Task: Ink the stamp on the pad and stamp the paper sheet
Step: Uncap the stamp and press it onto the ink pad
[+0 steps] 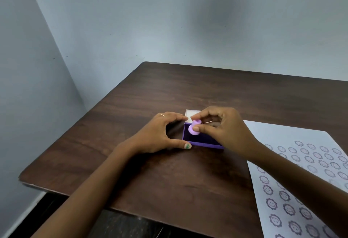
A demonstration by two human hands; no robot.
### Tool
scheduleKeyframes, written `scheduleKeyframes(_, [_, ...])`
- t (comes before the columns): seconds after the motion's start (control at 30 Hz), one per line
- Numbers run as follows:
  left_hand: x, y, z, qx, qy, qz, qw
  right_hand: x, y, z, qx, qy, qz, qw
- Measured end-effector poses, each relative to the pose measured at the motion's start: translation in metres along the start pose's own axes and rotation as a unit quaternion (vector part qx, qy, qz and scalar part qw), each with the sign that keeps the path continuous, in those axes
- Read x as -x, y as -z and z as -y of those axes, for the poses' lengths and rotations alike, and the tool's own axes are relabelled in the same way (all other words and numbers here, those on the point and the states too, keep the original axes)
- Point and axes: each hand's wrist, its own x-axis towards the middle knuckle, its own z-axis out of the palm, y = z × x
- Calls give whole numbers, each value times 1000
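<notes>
A small lilac stamp (194,129) is pinched between the thumb and fingers of my right hand (224,130), its base down inside the open purple ink pad box (199,143). The box's white lid (190,113) stands open behind it. My left hand (160,134) braces the box's left side, with the thumb at its front corner and a finger at the lid. The white paper sheet (293,164) lies to the right, covered with several dark smiley-flower prints.
The dark wooden table (131,124) stands in a corner of pale blue walls. Its left and near edges drop off to a dark floor. My right forearm crosses over the paper's left part.
</notes>
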Motion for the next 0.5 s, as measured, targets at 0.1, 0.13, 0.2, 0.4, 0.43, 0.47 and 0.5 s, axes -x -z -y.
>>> scheduleKeyframes(0.1, [0,-1,0,6,0,-5,1000,0,-7,0,19,-3,-7,1000])
scheduleKeyframes(0.13, [0,-1,0,8,-1,-5,1000,0,-8,1,34,-1,-7,999])
scheduleKeyframes(0.2, [0,-1,0,8,-3,-3,1000,1,-10,1,58,1,-6,998])
scheduleKeyframes(0.4, [0,-2,1,4,-2,-3,1000,4,-12,2,66,11,-7,998])
scheduleKeyframes(0.43, [0,-2,1,4,-1,-2,1000,4,-12,3,68,15,-8,998])
scheduleKeyframes(0.47, [0,-2,1,4,0,-2,1000,4,-12,4,74,21,-7,997])
scheduleKeyframes(0.5, [0,-2,1,5,0,-1,1000,5,-12,4,84,31,-4,996])
